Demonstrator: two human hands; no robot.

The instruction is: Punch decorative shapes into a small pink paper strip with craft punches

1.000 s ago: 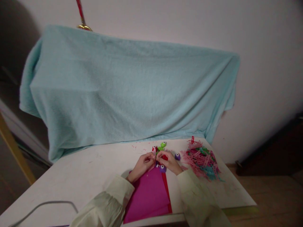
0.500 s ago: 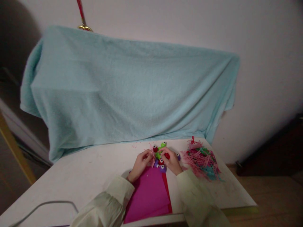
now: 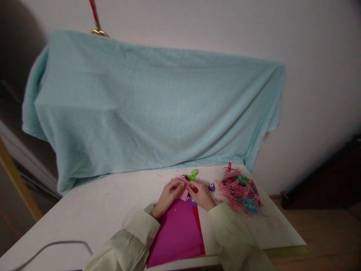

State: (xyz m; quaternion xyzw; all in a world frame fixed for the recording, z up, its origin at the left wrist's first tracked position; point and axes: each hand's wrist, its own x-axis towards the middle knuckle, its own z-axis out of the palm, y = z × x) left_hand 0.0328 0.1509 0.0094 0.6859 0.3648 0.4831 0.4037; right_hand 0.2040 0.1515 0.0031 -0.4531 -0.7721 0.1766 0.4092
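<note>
Left of the magenta paper stack point(image 3: 177, 229) the worktop point(image 3: 93, 210) carries a cable. At the stack's far end, the left hand point(image 3: 169, 195) and right hand point(image 3: 200, 195) pinch one pink paper piece point(image 3: 184, 192) between them, both equally near; shredded scraps point(image 3: 241, 190) lie rightward.

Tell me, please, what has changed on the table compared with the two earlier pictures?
The left hand and right hand stay together, but a pale pink paper piece now lies between the fingers, covering the small red and purple punches seen there before. The green punch, magenta sheet, scrap pile and blue towel stayed.
</note>
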